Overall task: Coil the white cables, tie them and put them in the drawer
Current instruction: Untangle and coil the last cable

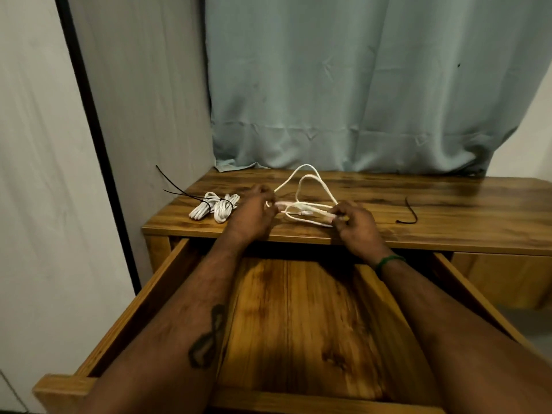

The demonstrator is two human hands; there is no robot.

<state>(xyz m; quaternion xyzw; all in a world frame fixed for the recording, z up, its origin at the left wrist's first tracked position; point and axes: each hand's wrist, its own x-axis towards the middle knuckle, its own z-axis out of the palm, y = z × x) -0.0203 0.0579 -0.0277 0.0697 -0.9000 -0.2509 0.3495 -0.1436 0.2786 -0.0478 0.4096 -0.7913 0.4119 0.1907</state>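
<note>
Left hand (254,211) curled, pinching one end of the loose white cable (307,165); right hand (355,224) curled too, pinching the other end of the gathered strands, both low over the front of the table top (454,210). Judged mid-coil: a few passes lying flat between the hands, two tall loops standing up toward the back.

Best done by fixing the left pinch as anchor. Draw each tall loop down with the right to the same span as the flat passes, then lay it alongside without a twist. Hold the bundle over the wood to guard against a slip into the open drawer (134,309) before tying. Then clamp the middle with one hand and reach for the loose black tie (406,222), well apart to the right.

Behind, pale blue-green curtain (358,85) hanging to the back edge of the top. To the left, grey wood-grain panel (143,100) and white wall (35,144), split by a dark strip. Glossy brown wood on top and drawer floor alike, with the drawer pulled out wide beneath the forearms and no cable in it yet. At the left of the top, two coiled cables (225,208) side by side, each cinched with a black tie, tails poking out past the edge. Thin green band (389,259) on the right wrist.
</note>
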